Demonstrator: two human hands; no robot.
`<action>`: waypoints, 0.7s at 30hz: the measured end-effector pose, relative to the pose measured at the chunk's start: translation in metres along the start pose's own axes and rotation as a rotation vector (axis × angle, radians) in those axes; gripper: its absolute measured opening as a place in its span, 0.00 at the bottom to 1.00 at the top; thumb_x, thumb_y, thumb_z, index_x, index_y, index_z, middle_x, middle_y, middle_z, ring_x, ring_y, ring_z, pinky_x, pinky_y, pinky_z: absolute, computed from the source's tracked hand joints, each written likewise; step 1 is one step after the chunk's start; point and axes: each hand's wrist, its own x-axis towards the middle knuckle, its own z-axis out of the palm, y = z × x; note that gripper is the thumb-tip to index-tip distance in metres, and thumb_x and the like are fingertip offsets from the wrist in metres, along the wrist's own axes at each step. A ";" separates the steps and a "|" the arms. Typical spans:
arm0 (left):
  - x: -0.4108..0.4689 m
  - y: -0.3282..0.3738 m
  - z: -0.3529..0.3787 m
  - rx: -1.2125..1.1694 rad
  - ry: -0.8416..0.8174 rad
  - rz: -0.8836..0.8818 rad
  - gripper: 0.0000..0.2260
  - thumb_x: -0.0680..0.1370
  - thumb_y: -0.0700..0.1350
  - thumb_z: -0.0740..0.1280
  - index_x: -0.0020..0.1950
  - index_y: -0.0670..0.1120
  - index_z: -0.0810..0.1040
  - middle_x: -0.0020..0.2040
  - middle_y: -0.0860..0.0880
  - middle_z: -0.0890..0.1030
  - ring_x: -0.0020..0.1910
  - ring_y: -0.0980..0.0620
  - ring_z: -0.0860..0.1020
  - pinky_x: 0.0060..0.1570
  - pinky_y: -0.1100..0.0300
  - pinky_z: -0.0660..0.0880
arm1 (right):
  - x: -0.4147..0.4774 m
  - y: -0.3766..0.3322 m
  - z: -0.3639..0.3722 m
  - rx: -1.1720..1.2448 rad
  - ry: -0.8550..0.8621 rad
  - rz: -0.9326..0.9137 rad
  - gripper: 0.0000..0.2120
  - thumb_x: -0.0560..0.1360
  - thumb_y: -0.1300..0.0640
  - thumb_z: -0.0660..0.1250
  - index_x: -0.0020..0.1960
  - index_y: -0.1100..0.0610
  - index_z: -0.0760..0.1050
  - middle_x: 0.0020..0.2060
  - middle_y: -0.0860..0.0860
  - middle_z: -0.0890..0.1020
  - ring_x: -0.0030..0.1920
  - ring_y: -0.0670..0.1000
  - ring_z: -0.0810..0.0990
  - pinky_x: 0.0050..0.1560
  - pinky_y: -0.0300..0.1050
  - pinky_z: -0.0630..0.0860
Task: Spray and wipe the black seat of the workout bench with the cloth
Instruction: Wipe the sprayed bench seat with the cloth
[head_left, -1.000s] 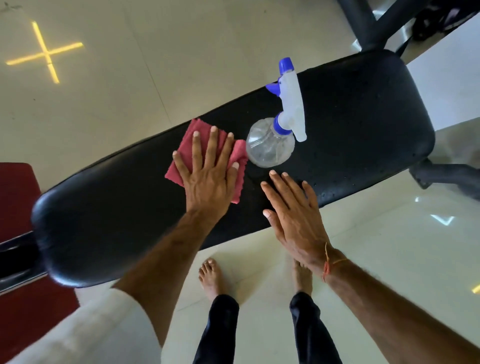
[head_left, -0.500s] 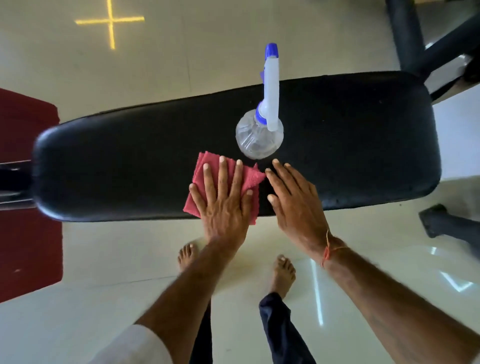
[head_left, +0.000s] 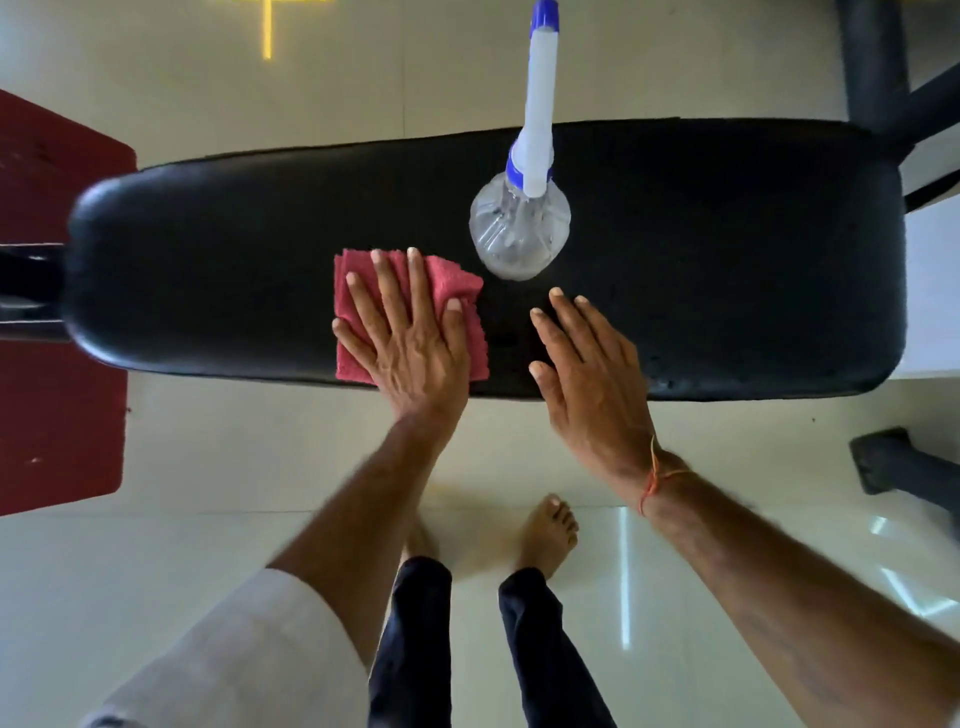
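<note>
The black padded bench seat (head_left: 727, 249) lies across the view from left to right. A folded red cloth (head_left: 353, 291) lies on its near half, and my left hand (head_left: 410, 343) presses flat on it with straight, spread fingers. My right hand (head_left: 587, 374) rests flat on the bare seat just right of the cloth, fingers straight. A clear spray bottle (head_left: 519, 228) with a white and blue trigger head stands upright on the seat just beyond both hands, touched by neither.
Pale tiled floor (head_left: 208, 467) surrounds the bench. A red mat (head_left: 57, 415) lies at the left by the bench's end. Black frame legs (head_left: 872, 62) rise at the top right, and a black foot (head_left: 904, 467) sits at the right. My bare feet (head_left: 545, 535) stand below the seat's near edge.
My left hand has slid the cloth across the seat toward its near edge and then a little left. My right hand stays flat on the seat. The bottle has not moved on the bench.
</note>
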 end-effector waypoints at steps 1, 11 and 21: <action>-0.005 0.005 0.001 0.011 -0.006 0.017 0.28 0.86 0.60 0.48 0.85 0.53 0.50 0.85 0.47 0.48 0.84 0.41 0.43 0.78 0.32 0.41 | -0.001 -0.001 0.001 0.003 0.001 0.004 0.26 0.87 0.47 0.51 0.81 0.55 0.65 0.82 0.54 0.64 0.82 0.58 0.61 0.75 0.58 0.66; 0.042 -0.006 -0.011 0.026 -0.084 -0.014 0.33 0.84 0.64 0.49 0.85 0.50 0.44 0.85 0.46 0.42 0.83 0.42 0.39 0.78 0.32 0.39 | 0.000 -0.001 -0.003 -0.026 0.015 -0.022 0.26 0.86 0.46 0.52 0.81 0.56 0.66 0.82 0.55 0.66 0.81 0.59 0.63 0.73 0.58 0.69; 0.055 0.000 -0.017 0.027 -0.216 0.102 0.35 0.83 0.66 0.45 0.84 0.52 0.37 0.84 0.48 0.35 0.82 0.42 0.33 0.77 0.33 0.34 | 0.018 -0.030 -0.014 0.239 0.122 0.244 0.33 0.82 0.39 0.56 0.80 0.58 0.67 0.78 0.57 0.71 0.76 0.58 0.70 0.71 0.60 0.72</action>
